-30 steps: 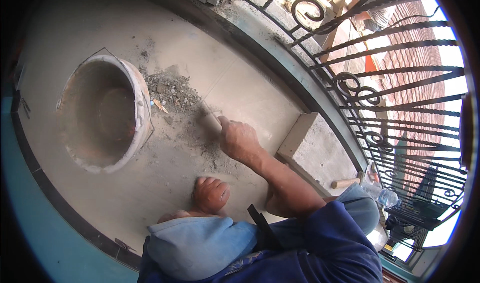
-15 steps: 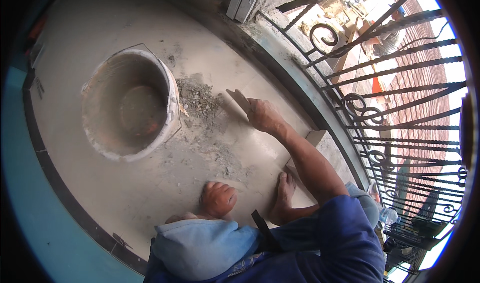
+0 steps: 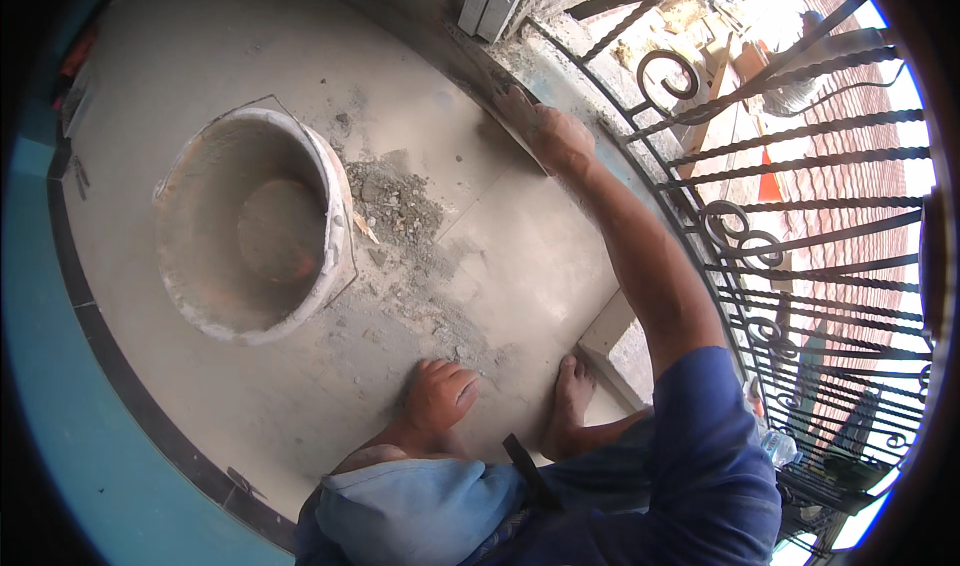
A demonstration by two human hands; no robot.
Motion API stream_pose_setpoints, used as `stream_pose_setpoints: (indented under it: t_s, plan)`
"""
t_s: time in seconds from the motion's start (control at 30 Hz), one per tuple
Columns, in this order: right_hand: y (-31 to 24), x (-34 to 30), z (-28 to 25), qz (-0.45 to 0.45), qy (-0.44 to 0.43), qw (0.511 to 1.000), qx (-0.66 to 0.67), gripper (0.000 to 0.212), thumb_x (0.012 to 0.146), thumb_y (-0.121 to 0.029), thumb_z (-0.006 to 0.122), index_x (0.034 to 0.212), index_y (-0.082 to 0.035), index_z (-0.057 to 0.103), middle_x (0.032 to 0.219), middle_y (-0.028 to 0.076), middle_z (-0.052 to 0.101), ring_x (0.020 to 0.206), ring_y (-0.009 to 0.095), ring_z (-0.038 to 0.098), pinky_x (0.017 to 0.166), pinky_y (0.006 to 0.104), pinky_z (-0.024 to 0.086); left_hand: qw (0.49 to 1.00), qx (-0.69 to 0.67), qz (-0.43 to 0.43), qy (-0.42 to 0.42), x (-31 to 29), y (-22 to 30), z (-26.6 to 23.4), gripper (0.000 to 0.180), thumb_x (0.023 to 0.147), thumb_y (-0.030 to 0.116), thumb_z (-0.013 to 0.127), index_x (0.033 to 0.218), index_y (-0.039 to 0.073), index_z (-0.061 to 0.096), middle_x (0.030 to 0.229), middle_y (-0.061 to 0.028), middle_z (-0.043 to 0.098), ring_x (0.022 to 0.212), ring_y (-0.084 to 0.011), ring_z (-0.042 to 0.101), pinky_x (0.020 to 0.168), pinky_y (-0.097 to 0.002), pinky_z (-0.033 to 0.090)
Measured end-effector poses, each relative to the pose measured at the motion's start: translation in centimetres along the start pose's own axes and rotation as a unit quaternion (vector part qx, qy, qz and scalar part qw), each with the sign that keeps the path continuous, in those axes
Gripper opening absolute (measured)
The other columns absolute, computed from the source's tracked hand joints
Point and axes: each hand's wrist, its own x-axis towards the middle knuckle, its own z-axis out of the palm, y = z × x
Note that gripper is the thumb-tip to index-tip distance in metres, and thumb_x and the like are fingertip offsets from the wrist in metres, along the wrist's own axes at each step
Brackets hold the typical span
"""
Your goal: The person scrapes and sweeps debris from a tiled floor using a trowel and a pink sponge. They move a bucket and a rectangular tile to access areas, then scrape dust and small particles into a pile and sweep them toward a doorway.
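Note:
My right hand is closed around a flat, greyish-brown scraper-like piece, reaching out along the low ledge under the railing. The piece lies close against the ledge's inner face; its exact kind is unclear. In front of my left knee, my left hand is curled into a loose fist, with nothing seen in it. A big dusty bucket with a whitish rim and wire handle stands on the floor to the left. Beside it lies a heap of grey mortar crumbs, spread in a dusty trail toward my feet.
Black twisted-iron railing runs along the right, above the ledge. A pale block lies by my bare right foot. A plastic bottle stands at lower right. Beyond the railing another person is partly visible. A teal wall borders the left.
My right hand has moved forward with the flat piece, from above the floor by the crumbs to the ledge. My left hand stays curled near the knee.

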Motion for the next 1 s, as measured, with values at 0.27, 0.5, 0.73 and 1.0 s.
stream_pose_setpoints:
  t_s: [0.27, 0.5, 0.73, 1.0]
  plan:
    - [5.6, -2.0, 0.0, -0.06, -0.001, 0.998, 0.003, 0.033, 0.097, -0.019, 0.048, 0.127, -0.019, 0.06, 0.108, 0.021, 0.072, 0.107, 0.039, 0.067, 0.089, 0.0522, 0.051, 0.994, -0.018, -0.019, 0.11, 16.8, -0.9, -5.4, 0.018, 0.09, 0.008, 0.065, 0.106, 0.001, 0.069, 0.099, -0.0163, 0.071, 0.093, -0.0373, 0.066, 0.085, -0.046, 0.05]
    - [7.7, -2.1, -0.7, -0.1, -0.028, 0.995, 0.005, 0.039, 0.092, -0.01, 0.047, 0.127, -0.02, 0.061, 0.101, 0.021, 0.072, 0.101, 0.041, 0.069, 0.085, 0.0535, 0.052, 0.977, 0.1, -0.179, 0.058, 31.1, -2.0, -4.9, 0.027, 0.097, 0.017, 0.054, 0.113, 0.001, 0.069, 0.109, -0.0204, 0.071, 0.106, -0.0385, 0.067, 0.094, -0.0467, 0.052]
    - [8.5, -0.6, 0.2, -0.144, -0.001, 0.988, 0.064, 0.034, 0.086, -0.003, 0.05, 0.113, -0.017, 0.064, 0.086, 0.022, 0.07, 0.088, 0.043, 0.068, 0.077, 0.0552, 0.051, 0.88, 0.421, -0.198, -0.098, 41.8, -6.3, -9.6, 0.028, 0.093, 0.009, 0.05, 0.114, 0.005, 0.069, 0.122, -0.0133, 0.068, 0.122, -0.0316, 0.06, 0.106, -0.0449, 0.044]
    - [6.9, -0.1, 0.6, -0.165, 0.022, 0.982, 0.088, 0.036, 0.084, 0.002, 0.05, 0.111, -0.016, 0.064, 0.076, 0.022, 0.066, 0.078, 0.045, 0.066, 0.07, 0.0565, 0.05, 0.876, 0.404, -0.263, -0.025, 46.2, -14.7, -10.5, 0.042, 0.103, 0.023, 0.043, 0.14, 0.007, 0.055, 0.154, -0.0135, 0.045, 0.145, -0.0329, 0.04, 0.119, -0.0466, 0.033]
